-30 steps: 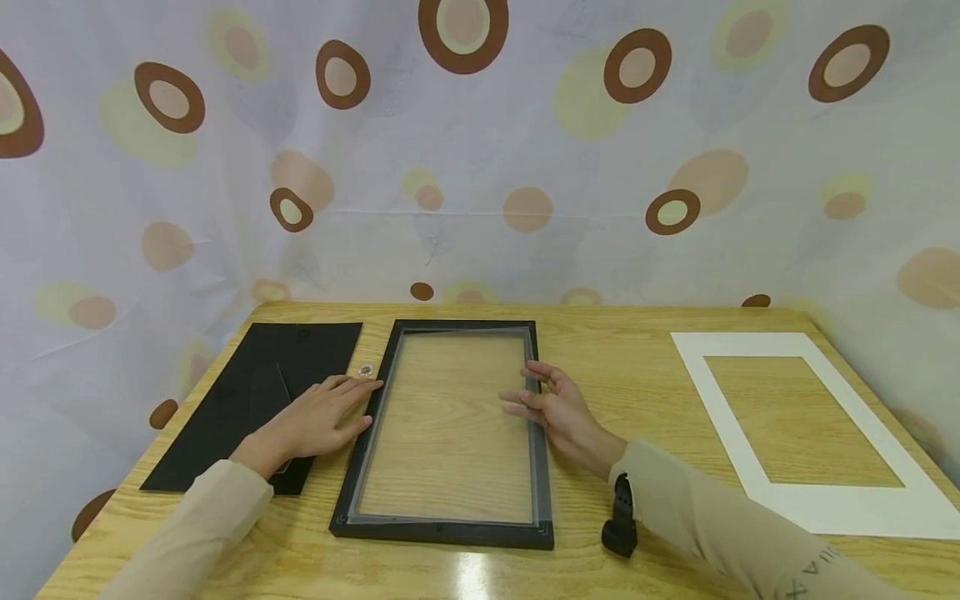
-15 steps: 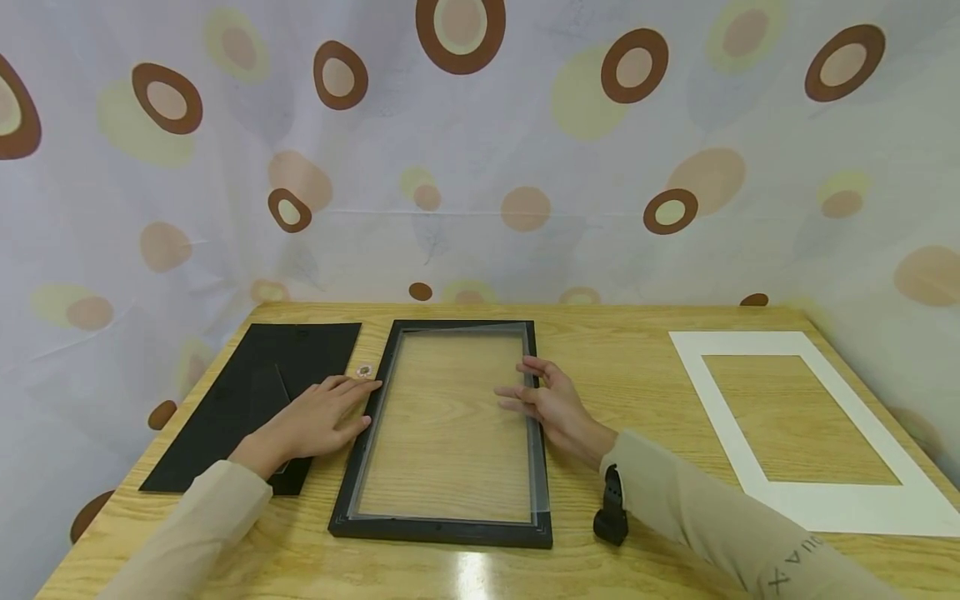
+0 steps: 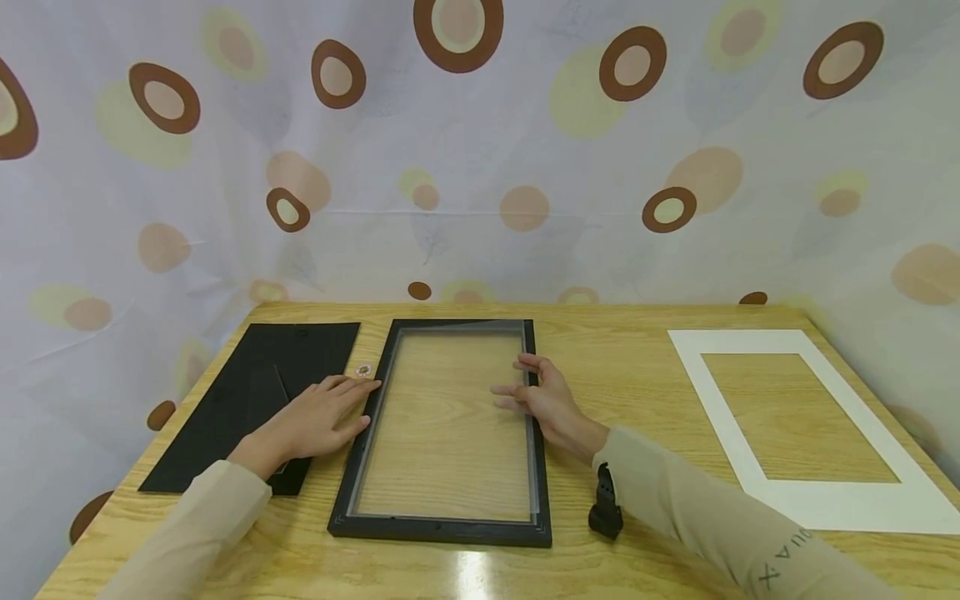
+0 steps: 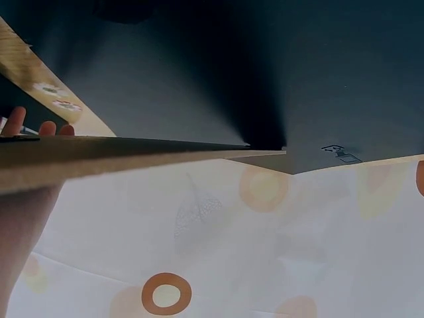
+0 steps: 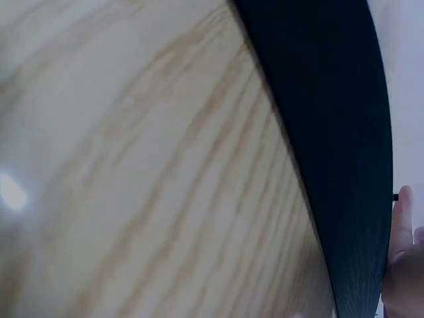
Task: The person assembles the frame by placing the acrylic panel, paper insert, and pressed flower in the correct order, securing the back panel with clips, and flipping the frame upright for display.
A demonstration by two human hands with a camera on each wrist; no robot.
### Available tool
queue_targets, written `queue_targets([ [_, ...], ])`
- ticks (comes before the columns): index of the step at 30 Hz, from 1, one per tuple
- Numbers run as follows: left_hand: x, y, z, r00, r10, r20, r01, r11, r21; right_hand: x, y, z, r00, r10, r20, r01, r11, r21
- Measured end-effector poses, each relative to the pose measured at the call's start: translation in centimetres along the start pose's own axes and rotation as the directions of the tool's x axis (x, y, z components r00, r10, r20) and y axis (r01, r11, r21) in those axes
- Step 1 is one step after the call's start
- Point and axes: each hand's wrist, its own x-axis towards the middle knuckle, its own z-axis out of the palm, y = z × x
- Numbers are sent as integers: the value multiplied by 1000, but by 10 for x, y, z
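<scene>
A black picture frame (image 3: 438,528) lies flat at mid-table in the head view, with a clear sheet (image 3: 442,433) inside its border. My left hand (image 3: 315,417) rests palm down beside it, fingertips at the frame's left side. In the left wrist view, part of the left hand (image 4: 30,212) shows behind the stand leg's brown edge (image 4: 132,159). Across the frame's right side reaches my right hand (image 3: 558,408), with fingers extended over the sheet's right edge. The right wrist view has the frame's dark side (image 5: 331,132) up close, and the right hand (image 5: 404,271) only partly visible.
A black backing board (image 3: 225,417) with a stand leg lies left, partly under the left forearm. Between board and frame is a small flower-like sticker (image 3: 363,370). A white mat (image 3: 847,507) with a rectangular opening lies right. A patterned curtain (image 3: 480,258) hangs behind the table.
The clear sheet has shifted left, so its right edge, which overhung the frame's lower right side, now lies within the border. My right hand moved slightly left with it; my left hand stayed put.
</scene>
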Motion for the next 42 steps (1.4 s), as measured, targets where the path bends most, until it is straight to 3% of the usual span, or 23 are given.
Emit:
queue_targets([
  [15,1,1,-1,1000,4,2,-4,1000,14,0,3,2,998,-56,-2,55,994,-90],
  [21,1,1,-2,1000,5,-3,-5,1000,15,-1,2,1,997,-74,6,74,974,-214],
  [26,1,1,-3,1000,7,-3,-7,1000,17,-3,0,-2,989,-141,37,144,913,-381],
  [34,1,1,-3,1000,6,6,-6,1000,13,-7,-4,-5,977,-209,35,182,744,-643],
  [42,1,1,-3,1000,6,6,-7,1000,18,-8,-1,-7,966,-248,72,228,688,-689],
])
